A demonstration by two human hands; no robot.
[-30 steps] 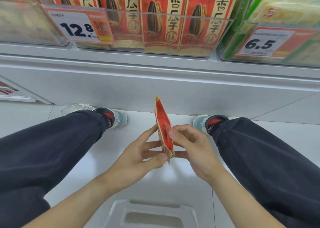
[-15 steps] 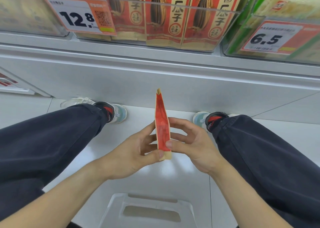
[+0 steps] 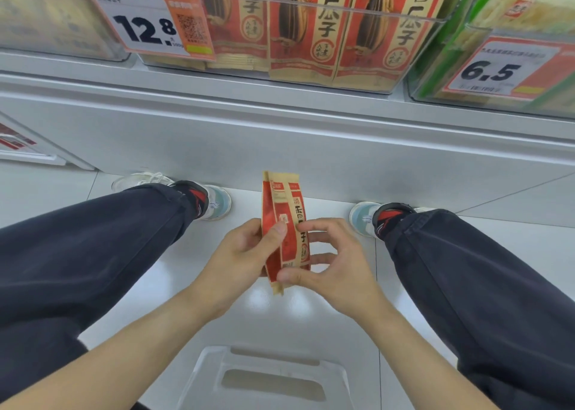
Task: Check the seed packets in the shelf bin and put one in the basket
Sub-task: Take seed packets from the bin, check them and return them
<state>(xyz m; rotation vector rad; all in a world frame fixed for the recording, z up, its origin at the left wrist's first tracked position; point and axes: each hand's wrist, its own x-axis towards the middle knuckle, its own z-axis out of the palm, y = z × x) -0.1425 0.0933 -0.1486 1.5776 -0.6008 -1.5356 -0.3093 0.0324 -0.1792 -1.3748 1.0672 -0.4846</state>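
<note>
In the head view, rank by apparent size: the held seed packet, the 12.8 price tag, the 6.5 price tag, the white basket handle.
1. White basket handle, though nearness to the camera inflates it.
2. 12.8 price tag and 6.5 price tag: too alike to rank.
3. Held seed packet, turned partly edge-on, so it looks narrow.

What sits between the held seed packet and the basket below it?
Nothing: in the head view only bare white floor shows between the seed packet, held by both hands, and the basket rim.
</note>
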